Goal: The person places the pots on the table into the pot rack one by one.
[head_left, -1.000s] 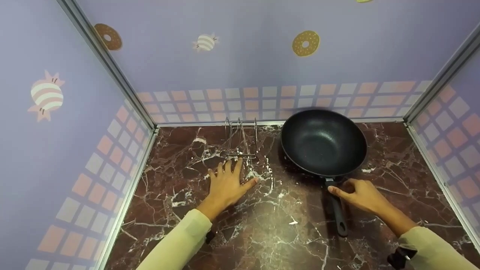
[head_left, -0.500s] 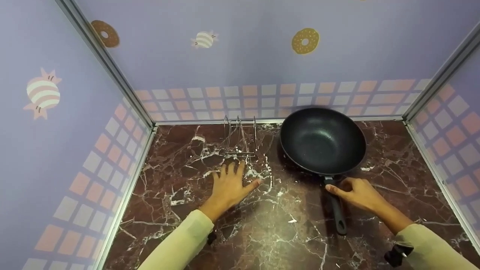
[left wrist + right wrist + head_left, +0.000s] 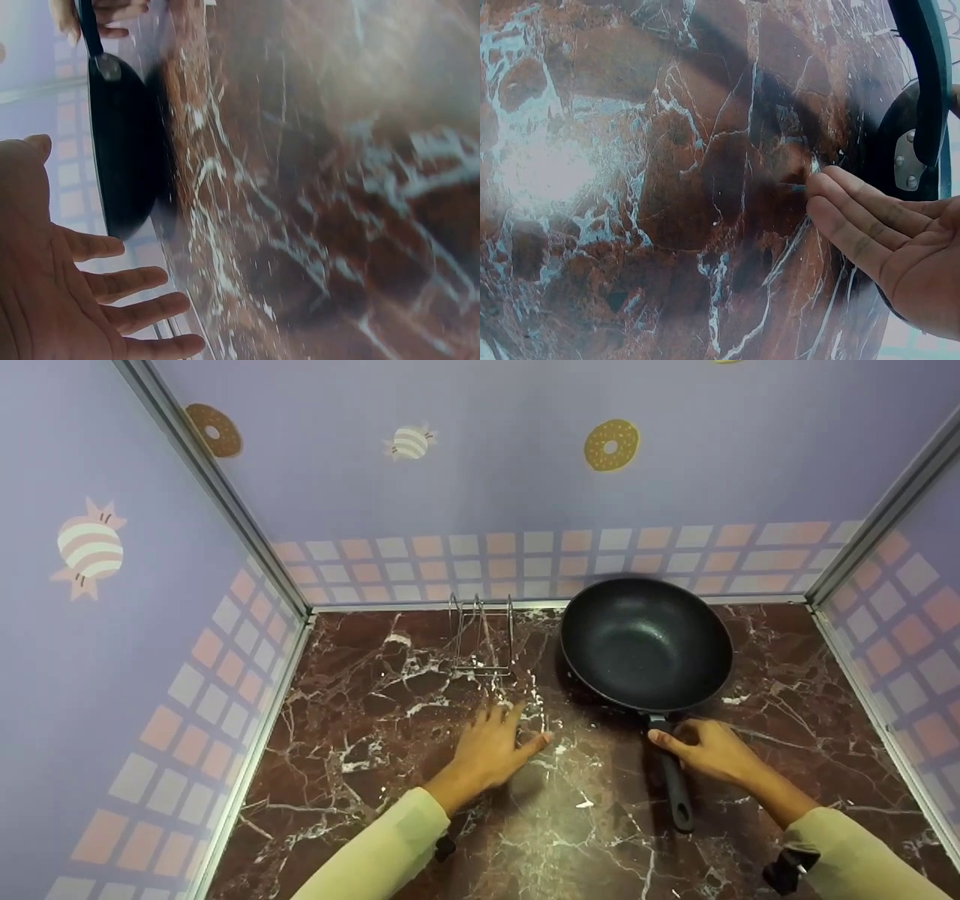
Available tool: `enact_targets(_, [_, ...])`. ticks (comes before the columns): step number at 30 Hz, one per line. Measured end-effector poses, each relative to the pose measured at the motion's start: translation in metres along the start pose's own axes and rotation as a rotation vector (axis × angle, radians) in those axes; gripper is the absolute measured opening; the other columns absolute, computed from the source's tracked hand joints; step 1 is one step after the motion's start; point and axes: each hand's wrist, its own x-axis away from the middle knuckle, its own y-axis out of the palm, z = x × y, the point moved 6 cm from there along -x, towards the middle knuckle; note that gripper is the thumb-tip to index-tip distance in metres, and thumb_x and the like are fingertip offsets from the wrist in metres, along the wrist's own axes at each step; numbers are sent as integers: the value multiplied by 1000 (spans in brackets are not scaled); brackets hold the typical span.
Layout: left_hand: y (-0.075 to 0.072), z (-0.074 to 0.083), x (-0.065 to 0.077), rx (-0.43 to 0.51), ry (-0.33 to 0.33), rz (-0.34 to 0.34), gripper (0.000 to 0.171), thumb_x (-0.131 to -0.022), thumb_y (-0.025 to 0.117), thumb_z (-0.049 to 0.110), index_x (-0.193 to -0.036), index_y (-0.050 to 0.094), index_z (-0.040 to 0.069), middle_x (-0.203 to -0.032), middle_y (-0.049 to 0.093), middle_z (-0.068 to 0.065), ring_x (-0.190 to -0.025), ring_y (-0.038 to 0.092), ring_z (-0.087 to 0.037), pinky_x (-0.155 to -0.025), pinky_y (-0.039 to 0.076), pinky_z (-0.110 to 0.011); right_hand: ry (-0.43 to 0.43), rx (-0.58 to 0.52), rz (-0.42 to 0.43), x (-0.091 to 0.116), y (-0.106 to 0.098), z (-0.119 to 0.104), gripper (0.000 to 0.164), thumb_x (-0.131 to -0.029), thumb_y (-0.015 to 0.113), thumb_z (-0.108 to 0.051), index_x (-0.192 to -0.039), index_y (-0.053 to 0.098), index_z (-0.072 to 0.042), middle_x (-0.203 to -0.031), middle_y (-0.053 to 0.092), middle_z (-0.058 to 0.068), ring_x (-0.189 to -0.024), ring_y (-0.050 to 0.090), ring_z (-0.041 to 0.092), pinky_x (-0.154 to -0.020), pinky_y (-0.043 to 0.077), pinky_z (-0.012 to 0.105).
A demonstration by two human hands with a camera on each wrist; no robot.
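A black wok-style frying pan [image 3: 646,645] rests on the marbled counter, its handle [image 3: 679,795] pointing toward me. My right hand [image 3: 716,754] is at the handle's upper end, with the thumb laid across it from the right. In the right wrist view, the fingers [image 3: 862,229] are fairly straight below the handle. The thumb is mostly hidden there. My left hand [image 3: 491,746] is spread palm down over the counter, holding nothing. A thin wire rack [image 3: 484,667] stands just beyond it, against the back wall.
Brown marble-patterned counter [image 3: 360,810] spans between the side walls. A lilac back wall [image 3: 495,495] with printed sweets and tiles rises behind the pan and rack. The left wall [image 3: 90,660] meets the counter along a pale metal trim.
My left hand has drawn back from the rack and moved to the right. The right thumb has slid slightly left across the handle. The pan and rack stay in place.
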Motion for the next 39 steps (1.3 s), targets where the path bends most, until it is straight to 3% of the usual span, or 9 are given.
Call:
enact_targets(8, [19, 29, 1, 95, 91, -40, 102, -104, 24, 89, -170, 40, 13, -170, 46, -27, -159, 42, -52, -129, 36, -73, 24, -46, -32, -2, 4, 3, 56, -107, 66, -58, -104, 74, -3, -75, 73, 2, -65, 67, 16, -66, 54, 30])
enact_targets(15, [31, 57, 6, 110, 96, -120, 94, -107, 27, 84, -171, 40, 16, -174, 44, -20, -160, 45, -44, -130, 39, -66, 20, -52, -31, -3, 4, 1, 53, -108, 65, -57, -96, 74, -6, -74, 71, 3, -63, 66, 16, -62, 53, 30])
enact_targets(26, [45, 91, 3, 178, 173, -119, 80, -114, 35, 70, -165, 50, 11, -168, 54, -14, -158, 51, -35, -133, 40, -54, 47, -56, -27, -3, 5, -1, 56, -108, 63, -61, -89, 70, -9, -71, 68, 2, -63, 63, 16, -60, 50, 30])
enact_targets(39, [60, 122, 1, 329, 183, -147, 65, -114, 50, 60, -153, 64, 9, -145, 75, -5, -132, 73, -17, -116, 57, -32, 43, -69, -22, -5, 6, -1, 55, -109, 63, -59, -88, 71, -9, -73, 68, 2, -64, 62, 16, -60, 50, 30])
